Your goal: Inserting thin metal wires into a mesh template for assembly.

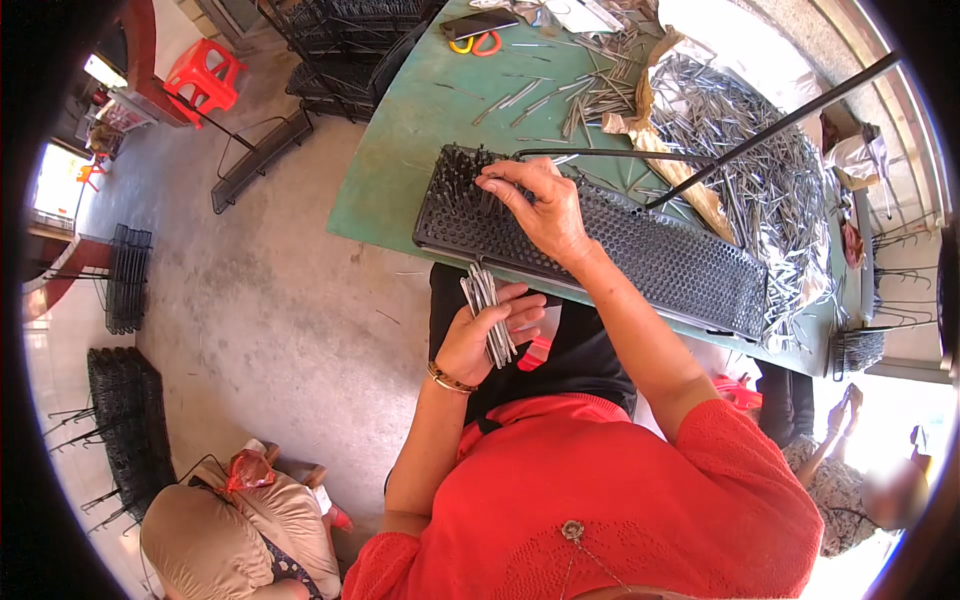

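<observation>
A bundle of thin silvery metal rods point(484, 298) lies across the palm of my left hand point(468, 345), under the thumb, just off the table's near edge. My right hand point(548, 208) reaches over a long black rack point(660, 258) full of small round holes. Its thumb and forefinger are pinched together above the rack's left end; whatever is between them is too small to make out. Dark upright rods point(455, 180) stand close together in that end, beside my fingertips. The holes farther right show no rods standing in them.
On the green table point(400, 150) a large heap of metal rods point(750, 150) lies on brown paper point(690, 185), with loose ones around. A black bar point(790, 120) rises from the rack. Scissors point(487, 44) and a phone point(480, 24) lie at the back. People sit lower left and right.
</observation>
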The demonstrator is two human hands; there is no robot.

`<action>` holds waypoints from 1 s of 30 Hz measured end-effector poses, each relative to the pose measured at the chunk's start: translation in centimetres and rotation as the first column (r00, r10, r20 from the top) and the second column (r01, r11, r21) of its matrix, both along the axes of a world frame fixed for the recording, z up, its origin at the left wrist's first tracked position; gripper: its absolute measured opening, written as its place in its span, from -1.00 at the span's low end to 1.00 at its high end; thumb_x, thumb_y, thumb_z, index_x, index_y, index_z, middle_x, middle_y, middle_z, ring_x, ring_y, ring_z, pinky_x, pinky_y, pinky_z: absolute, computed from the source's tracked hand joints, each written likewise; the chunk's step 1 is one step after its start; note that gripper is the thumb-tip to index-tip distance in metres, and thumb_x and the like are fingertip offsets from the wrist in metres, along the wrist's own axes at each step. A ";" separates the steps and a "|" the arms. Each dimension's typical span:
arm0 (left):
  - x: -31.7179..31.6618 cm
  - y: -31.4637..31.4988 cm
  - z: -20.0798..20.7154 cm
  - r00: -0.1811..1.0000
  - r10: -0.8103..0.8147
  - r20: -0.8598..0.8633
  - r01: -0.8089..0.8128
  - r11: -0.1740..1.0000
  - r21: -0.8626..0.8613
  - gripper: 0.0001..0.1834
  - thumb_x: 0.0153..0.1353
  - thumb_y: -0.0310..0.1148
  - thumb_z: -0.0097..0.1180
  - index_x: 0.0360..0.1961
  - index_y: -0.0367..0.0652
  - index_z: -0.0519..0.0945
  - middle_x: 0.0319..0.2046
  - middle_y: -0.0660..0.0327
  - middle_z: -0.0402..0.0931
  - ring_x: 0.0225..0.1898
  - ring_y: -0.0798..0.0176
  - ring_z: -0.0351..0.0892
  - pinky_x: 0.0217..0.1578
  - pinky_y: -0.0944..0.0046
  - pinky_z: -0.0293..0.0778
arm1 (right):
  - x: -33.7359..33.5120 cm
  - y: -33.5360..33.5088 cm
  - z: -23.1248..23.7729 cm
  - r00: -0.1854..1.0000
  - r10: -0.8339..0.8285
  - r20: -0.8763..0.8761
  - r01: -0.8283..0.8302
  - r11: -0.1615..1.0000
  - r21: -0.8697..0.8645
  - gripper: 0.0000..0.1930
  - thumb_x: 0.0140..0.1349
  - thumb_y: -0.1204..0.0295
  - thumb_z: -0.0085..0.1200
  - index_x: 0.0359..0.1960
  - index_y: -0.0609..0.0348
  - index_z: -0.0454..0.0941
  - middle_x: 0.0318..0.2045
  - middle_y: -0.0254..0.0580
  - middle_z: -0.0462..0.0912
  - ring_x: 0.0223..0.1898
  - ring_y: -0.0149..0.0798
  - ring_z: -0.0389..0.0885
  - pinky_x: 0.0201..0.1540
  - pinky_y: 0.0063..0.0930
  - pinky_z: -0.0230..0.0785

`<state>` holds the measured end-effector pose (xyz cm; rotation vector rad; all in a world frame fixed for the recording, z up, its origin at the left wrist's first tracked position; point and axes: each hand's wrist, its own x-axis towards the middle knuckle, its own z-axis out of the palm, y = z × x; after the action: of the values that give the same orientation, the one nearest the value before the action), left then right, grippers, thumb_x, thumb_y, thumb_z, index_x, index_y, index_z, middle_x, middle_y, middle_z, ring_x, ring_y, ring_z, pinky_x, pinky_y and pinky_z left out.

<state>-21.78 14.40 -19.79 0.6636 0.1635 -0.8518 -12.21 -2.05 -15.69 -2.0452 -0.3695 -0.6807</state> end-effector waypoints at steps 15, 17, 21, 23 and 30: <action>0.3 0.3 -0.8 1.000 -0.018 -0.015 0.018 1.000 -0.004 -0.54 0.27 -0.44 -0.11 0.19 -0.33 0.26 0.05 -0.08 0.44 0.03 0.07 0.51 -0.01 0.08 0.50 | -0.3 0.2 -1.6 1.000 0.005 -0.014 -0.005 1.000 -0.022 -0.83 0.09 0.41 0.22 -0.25 0.08 0.65 -0.41 -0.31 0.66 -0.36 -0.28 0.49 -0.16 -0.40 0.25; 0.2 0.2 -0.4 1.000 -0.013 -0.020 0.013 1.000 0.006 -0.54 0.27 -0.44 -0.11 0.19 -0.34 0.25 0.05 -0.09 0.44 0.03 0.06 0.51 -0.02 0.08 0.51 | -0.5 0.4 -1.5 1.000 -0.013 0.002 0.013 0.999 -0.035 -0.82 0.09 0.42 0.22 -0.24 0.08 0.64 -0.41 -0.31 0.66 -0.34 -0.29 0.50 -0.14 -0.40 0.23; 0.2 0.1 -0.1 0.999 0.001 -0.038 -0.001 1.000 -0.003 -0.54 0.29 -0.44 -0.12 0.20 -0.34 0.24 0.04 -0.11 0.43 0.03 0.05 0.51 -0.03 0.05 0.52 | -0.5 0.5 -1.5 0.991 0.031 0.129 -0.002 0.976 -0.216 -0.79 0.05 0.45 0.22 -0.23 0.08 0.64 -0.35 -0.36 0.66 -0.24 -0.31 0.53 -0.10 -0.38 0.22; 0.2 0.2 -0.3 1.000 0.001 -0.030 -0.001 1.000 0.001 -0.56 0.30 -0.42 -0.11 0.18 -0.33 0.26 0.04 -0.10 0.44 0.02 0.06 0.51 -0.04 0.06 0.52 | -0.8 0.6 -1.8 0.980 0.056 0.190 -0.002 0.961 -0.275 -0.79 0.04 0.46 0.22 -0.23 0.08 0.64 -0.32 -0.37 0.65 -0.22 -0.31 0.54 -0.10 -0.37 0.22; 0.0 0.8 -0.1 1.000 0.019 0.025 -0.018 0.999 -0.045 -0.58 0.31 -0.40 -0.10 0.16 -0.34 0.29 0.04 -0.11 0.44 0.01 0.07 0.52 -0.04 0.06 0.52 | -1.9 0.9 -1.0 0.977 0.026 0.211 0.029 0.967 -0.253 -0.76 0.02 0.43 0.25 -0.23 0.13 0.64 -0.24 -0.27 0.64 -0.23 -0.23 0.56 -0.14 -0.37 0.29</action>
<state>-21.74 15.17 -19.84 0.6297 0.1271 -0.8266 -14.11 -1.16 -16.73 -2.2193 -0.6065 -0.8952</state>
